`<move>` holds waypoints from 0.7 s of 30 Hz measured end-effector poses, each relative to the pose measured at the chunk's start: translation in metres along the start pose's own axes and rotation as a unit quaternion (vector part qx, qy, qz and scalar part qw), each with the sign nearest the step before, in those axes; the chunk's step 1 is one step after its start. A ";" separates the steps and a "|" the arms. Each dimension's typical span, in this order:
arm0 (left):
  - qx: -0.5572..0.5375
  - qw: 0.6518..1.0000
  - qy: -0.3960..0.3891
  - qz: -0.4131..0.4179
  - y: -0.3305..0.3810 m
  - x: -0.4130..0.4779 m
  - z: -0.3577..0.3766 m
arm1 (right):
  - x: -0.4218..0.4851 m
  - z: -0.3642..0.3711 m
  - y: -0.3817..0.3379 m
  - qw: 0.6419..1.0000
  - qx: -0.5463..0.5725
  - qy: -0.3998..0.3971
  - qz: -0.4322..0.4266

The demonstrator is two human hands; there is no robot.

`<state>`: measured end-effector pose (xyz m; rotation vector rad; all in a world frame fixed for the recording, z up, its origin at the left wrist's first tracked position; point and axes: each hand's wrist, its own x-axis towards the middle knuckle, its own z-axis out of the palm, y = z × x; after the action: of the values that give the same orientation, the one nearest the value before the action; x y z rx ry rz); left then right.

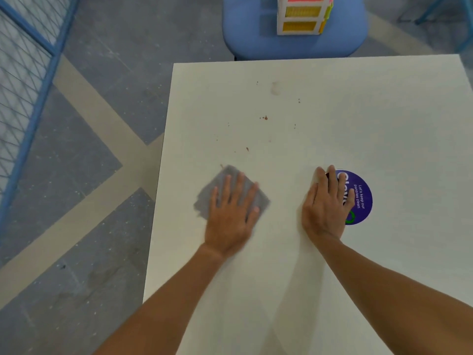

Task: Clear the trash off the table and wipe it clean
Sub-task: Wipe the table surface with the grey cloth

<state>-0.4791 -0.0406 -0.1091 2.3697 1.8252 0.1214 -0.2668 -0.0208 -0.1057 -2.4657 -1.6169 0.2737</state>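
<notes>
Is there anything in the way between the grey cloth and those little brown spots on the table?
No, nothing visible. The left hand presses flat on the grey cloth, and only bare table lies between it and the brown spots farther out.

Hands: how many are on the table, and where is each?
2. The left hand presses flat on the grey cloth towards the table left edge. The right hand lies flat beside it, partly covering the round purple sticker. None seems hidden.
</notes>
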 end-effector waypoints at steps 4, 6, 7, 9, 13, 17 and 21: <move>-0.002 0.985 -0.046 0.168 -0.011 0.018 -0.004 | 0.002 -0.001 0.001 0.999 0.021 0.016 0.019; 0.004 0.989 -0.060 0.135 -0.040 0.039 -0.008 | 0.002 -0.002 0.000 0.999 0.020 0.023 0.014; -0.005 0.996 -0.056 0.070 -0.058 0.050 -0.010 | 0.002 -0.001 -0.001 0.999 0.021 0.025 0.014; -0.045 0.993 -0.053 -0.098 -0.088 0.066 -0.018 | 0.002 -0.002 -0.001 0.999 0.024 0.030 0.018; -0.056 0.979 -0.043 -0.190 -0.088 0.065 -0.023 | 0.005 -0.005 -0.001 0.995 0.074 0.052 0.034; 0.012 0.999 -0.025 -0.020 -0.027 0.031 -0.006 | 0.006 -0.011 -0.002 0.993 0.104 0.047 0.027; 0.024 0.974 -0.085 0.208 0.015 0.018 -0.005 | 0.008 -0.021 0.020 0.996 0.081 0.002 -0.041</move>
<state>-0.4611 -0.0270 -0.1023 2.6687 1.2517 -0.0795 -0.2408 -0.0223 -0.0910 -2.2744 -1.6206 0.3724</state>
